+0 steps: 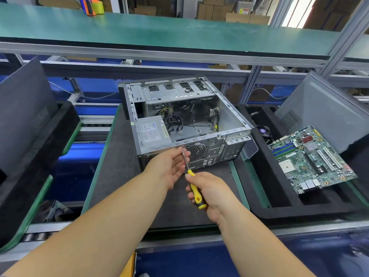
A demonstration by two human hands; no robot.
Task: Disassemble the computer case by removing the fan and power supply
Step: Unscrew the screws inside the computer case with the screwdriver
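Observation:
An open grey computer case point(229, 114) lies on its side on a dark mat, its rear panel facing me. The silver power supply point(152, 133) sits in its near left corner, with loose black cables beside it. A round fan grille point(196, 150) shows in the rear panel. My right hand point(211, 193) grips the yellow handle of a screwdriver point(194, 189). Its metal shaft runs up to the rear panel just left of the grille. My left hand point(169, 166) is cupped beside the shaft, fingertips touching it near the tip.
A black foam tray point(279, 212) on the right holds a green motherboard point(311, 158) and a small fan point(263, 131). A grey side panel point(327, 108) leans behind it. Another dark panel point(22, 112) stands at the left. A green shelf point(159, 31) runs overhead.

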